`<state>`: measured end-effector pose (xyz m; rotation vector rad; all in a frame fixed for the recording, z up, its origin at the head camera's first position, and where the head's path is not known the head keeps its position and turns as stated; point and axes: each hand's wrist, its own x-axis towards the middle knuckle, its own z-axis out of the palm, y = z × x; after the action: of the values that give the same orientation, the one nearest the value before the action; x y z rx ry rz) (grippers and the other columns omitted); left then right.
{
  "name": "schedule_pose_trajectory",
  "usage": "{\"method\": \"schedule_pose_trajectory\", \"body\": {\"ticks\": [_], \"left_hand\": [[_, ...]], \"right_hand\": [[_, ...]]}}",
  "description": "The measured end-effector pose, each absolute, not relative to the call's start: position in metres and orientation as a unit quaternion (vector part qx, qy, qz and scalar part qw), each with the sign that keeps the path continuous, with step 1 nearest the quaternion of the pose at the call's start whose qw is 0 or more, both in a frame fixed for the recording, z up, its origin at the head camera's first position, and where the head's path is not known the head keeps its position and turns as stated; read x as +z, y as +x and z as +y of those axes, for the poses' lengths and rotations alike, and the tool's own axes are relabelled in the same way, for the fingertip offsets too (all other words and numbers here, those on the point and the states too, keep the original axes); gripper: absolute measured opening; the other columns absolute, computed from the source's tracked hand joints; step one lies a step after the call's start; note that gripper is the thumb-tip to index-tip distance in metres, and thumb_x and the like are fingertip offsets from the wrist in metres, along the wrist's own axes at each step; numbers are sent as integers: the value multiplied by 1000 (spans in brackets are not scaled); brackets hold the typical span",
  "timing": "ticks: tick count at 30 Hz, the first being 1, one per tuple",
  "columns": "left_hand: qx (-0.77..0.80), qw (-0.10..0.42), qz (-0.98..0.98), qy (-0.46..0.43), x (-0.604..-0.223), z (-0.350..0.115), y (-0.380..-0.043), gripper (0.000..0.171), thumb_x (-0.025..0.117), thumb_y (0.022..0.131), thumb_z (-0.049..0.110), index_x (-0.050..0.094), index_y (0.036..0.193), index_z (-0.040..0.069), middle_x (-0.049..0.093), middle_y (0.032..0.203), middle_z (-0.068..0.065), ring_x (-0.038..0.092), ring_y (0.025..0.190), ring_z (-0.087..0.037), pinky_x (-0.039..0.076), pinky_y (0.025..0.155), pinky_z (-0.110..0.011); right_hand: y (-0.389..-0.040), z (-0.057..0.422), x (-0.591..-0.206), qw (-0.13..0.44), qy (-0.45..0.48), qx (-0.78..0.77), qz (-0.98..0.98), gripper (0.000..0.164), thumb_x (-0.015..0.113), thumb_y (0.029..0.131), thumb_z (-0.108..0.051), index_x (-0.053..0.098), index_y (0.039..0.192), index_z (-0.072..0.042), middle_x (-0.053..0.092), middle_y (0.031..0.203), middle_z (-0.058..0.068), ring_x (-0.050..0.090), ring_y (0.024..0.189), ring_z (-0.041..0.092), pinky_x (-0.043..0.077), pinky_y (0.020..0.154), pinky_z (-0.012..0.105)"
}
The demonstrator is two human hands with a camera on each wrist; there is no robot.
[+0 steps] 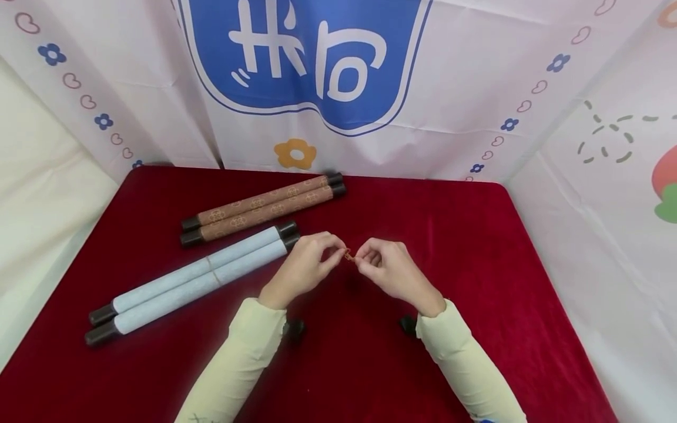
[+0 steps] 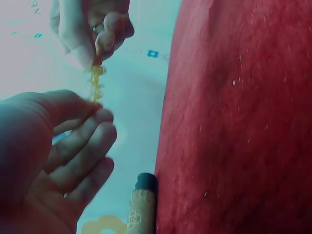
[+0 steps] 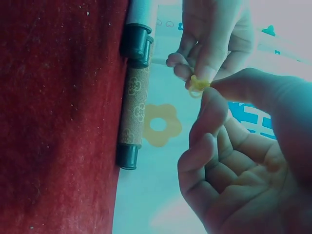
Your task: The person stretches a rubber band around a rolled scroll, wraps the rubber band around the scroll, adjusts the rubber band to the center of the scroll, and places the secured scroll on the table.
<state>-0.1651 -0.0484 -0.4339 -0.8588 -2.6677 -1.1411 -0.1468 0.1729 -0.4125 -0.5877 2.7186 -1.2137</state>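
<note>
A small yellow-orange rubber band (image 1: pixel 348 255), bunched and twisted, is stretched between my two hands above the red cloth. My left hand (image 1: pixel 307 264) pinches one end between thumb and index finger. From the other side, my right hand (image 1: pixel 396 271) pinches the opposite end with thumb and forefinger. In the left wrist view the kinked band (image 2: pixel 97 83) runs between both sets of fingertips. Up close in the right wrist view, a small loop of the band (image 3: pixel 196 90) sticks out beside the fingertips.
Two light-blue scrolls (image 1: pixel 195 283) with black end caps lie to the left, a thin band around their middle. Behind them rest two brown patterned scrolls (image 1: pixel 264 208). The red-covered table (image 1: pixel 476 352) meets a printed white curtain (image 1: pixel 423 153) at the back.
</note>
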Motion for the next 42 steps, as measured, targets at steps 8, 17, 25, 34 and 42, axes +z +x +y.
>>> {"method": "schedule_pose_trajectory", "body": {"ticks": [8,17,25,34,42], "left_hand": [[-414,131,-886,-163,-427,-81,-173,11,66,101,10,75,97,5,75,89,-8,70,80,-21,57,73,-38],[-431,112,-881,-158,-418,-96,-175,13,64,104,13,73,101,5,74,92,-8,70,85,-22,58,77,-43],[-422,57,-877,-222,-409,-78,-169,14,63,105,13,74,102,4,73,93,-6,66,82,-17,57,75,-35],[-411,14,-864,-289,-403,-56,-156,7,65,99,6,71,96,7,68,85,-1,62,75,-9,56,68,-30],[-380,5,-883,-274,-408,-69,-160,7,66,88,5,64,87,12,62,79,0,57,71,-9,50,65,-24]], "right_hand": [[-151,189,-414,43,-148,-404,902,5,64,90,-10,68,87,-13,62,74,1,55,64,15,49,60,27],[-152,197,-409,19,-118,-407,906,4,72,97,-17,75,96,-14,72,84,0,64,75,15,55,69,30],[-150,186,-405,20,-169,-431,886,12,74,100,-23,76,108,-15,75,95,-1,67,81,14,59,75,30],[-153,171,-417,13,-250,-434,866,22,76,97,-15,74,117,-6,63,79,-2,59,70,11,54,66,25],[-159,190,-418,-49,-200,-423,882,10,71,92,-6,72,88,-15,59,72,-2,55,66,13,48,61,23]]}}
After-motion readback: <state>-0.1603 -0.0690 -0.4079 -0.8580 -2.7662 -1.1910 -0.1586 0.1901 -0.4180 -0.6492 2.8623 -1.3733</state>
